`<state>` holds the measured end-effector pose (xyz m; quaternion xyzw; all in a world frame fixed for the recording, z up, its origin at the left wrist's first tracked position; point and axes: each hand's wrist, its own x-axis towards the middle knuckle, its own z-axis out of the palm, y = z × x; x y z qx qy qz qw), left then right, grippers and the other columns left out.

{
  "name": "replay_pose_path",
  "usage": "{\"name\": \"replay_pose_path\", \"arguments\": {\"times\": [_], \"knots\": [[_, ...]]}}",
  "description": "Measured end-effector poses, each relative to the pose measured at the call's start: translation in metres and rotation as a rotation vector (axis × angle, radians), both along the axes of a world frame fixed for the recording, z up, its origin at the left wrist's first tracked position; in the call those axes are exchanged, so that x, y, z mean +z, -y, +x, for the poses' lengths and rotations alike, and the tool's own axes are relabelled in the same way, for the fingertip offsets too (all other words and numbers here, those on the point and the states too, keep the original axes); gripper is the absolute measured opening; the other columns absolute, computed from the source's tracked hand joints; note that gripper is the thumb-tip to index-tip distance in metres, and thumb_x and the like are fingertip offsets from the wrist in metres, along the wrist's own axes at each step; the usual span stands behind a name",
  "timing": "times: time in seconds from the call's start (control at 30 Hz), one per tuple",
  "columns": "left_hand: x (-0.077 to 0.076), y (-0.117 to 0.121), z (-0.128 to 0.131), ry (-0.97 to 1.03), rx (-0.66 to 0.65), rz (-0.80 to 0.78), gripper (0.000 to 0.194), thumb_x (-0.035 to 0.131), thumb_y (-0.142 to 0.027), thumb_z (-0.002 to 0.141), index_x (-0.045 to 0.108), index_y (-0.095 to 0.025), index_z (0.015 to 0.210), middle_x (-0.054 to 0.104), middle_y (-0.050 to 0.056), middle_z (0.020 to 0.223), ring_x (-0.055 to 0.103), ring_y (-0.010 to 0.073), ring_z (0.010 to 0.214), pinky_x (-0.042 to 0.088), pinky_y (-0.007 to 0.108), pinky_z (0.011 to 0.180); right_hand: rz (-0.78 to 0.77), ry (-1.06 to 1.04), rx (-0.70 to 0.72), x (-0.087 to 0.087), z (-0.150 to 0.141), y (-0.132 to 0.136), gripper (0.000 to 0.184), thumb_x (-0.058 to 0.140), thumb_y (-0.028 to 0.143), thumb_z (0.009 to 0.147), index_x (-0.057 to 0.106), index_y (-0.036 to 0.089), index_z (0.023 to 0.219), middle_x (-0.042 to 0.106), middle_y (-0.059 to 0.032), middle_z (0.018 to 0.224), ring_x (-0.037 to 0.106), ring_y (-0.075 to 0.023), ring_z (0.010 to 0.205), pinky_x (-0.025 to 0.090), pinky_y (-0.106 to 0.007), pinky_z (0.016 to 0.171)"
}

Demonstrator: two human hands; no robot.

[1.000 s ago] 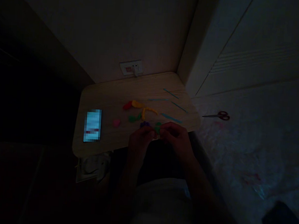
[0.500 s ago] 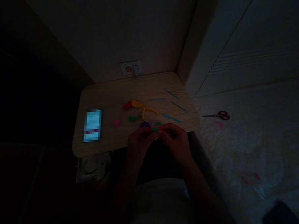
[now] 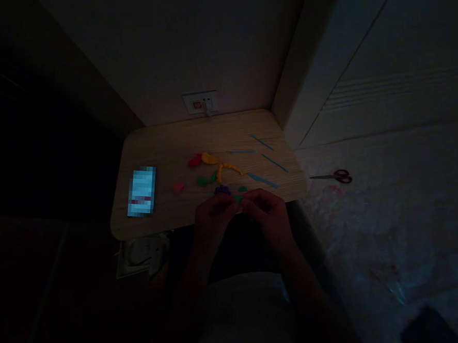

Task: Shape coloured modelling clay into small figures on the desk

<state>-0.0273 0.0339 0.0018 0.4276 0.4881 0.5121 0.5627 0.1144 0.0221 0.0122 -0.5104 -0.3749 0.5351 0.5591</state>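
Note:
Between my fingertips, at the table's near edge, is a small piece of green modelling clay [image 3: 238, 198]. My left hand [image 3: 213, 214] pinches it from the left, and my right hand [image 3: 267, 215] from the right. Just beyond my left fingers lies a cluster of purple clay [image 3: 222, 190]. A small green clay bit [image 3: 243, 189] rests beyond the right fingers. Farther back are a green clay piece [image 3: 203, 181], a branching yellow-orange clay strip [image 3: 220, 172] and a red clay lump [image 3: 195, 160]. A pink clay lump [image 3: 179, 187] sits to the left.
Several thin blue modelling tools [image 3: 262, 181] lie on the wooden table [image 3: 156, 151]. A lit phone [image 3: 141, 193], pixelated, is at the left. Scissors [image 3: 335, 176] lie on the floor at right. Behind the table is a wall socket [image 3: 200, 103] with a plug. The room is dim.
Both hands stay almost in place, still pinching the green clay with only a slight shift of the fingers. The clay pieces and tools on the table have not moved.

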Motion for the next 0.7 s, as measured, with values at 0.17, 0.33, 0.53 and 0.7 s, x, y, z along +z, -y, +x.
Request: {"name": "replay_pose_path", "arguments": {"times": [0.17, 0.33, 0.53, 0.7], "knots": [[-0.001, 0.0, 0.001, -0.007, 0.044, 0.021, 0.021, 0.083, -0.039, 0.073, 0.078, -0.019, 0.079, 0.074, 0.003, 0.073, 0.067, 0.0171, 0.069, 0.053, 0.029, 0.07, -0.02, -0.045, -0.004, 0.0, 0.0, 0.0, 0.025, 0.085, 0.042, 0.071, 0.072, 0.021, 0.074, 0.064, 0.003, 0.059, 0.052, -0.0104, 0.051, 0.041, -0.022, 0.046], [0.007, 0.002, 0.003, -0.114, 0.075, 0.02, 0.016, 0.085, -0.032, 0.071, 0.075, -0.019, 0.072, 0.073, 0.001, 0.071, 0.067, 0.0167, 0.07, 0.052, 0.028, 0.07, -0.006, -0.037, 0.016, 0.001, 0.0, 0.0, 0.027, 0.086, 0.044, 0.07, 0.071, 0.021, 0.071, 0.064, 0.0028, 0.06, 0.051, -0.0104, 0.051, 0.04, -0.022, 0.045], [0.004, 0.001, 0.003, -0.069, 0.103, 0.008, 0.017, 0.085, -0.031, 0.072, 0.074, -0.018, 0.068, 0.07, -0.001, 0.067, 0.063, 0.0138, 0.065, 0.049, 0.025, 0.065, -0.031, -0.091, 0.039, -0.002, 0.0, 0.001, 0.026, 0.079, 0.045, 0.077, 0.071, 0.021, 0.075, 0.067, 0.0009, 0.066, 0.056, -0.011, 0.053, 0.041, -0.021, 0.045], [-0.001, 0.001, 0.003, -0.023, 0.112, 0.027, 0.019, 0.086, -0.033, 0.071, 0.074, -0.019, 0.068, 0.071, 0.0, 0.068, 0.064, 0.014, 0.067, 0.051, 0.025, 0.066, -0.012, 0.034, 0.053, 0.001, 0.0, 0.001, 0.027, 0.086, 0.043, 0.071, 0.072, 0.02, 0.075, 0.068, 0.0009, 0.065, 0.056, -0.0122, 0.054, 0.043, -0.022, 0.046]]}}
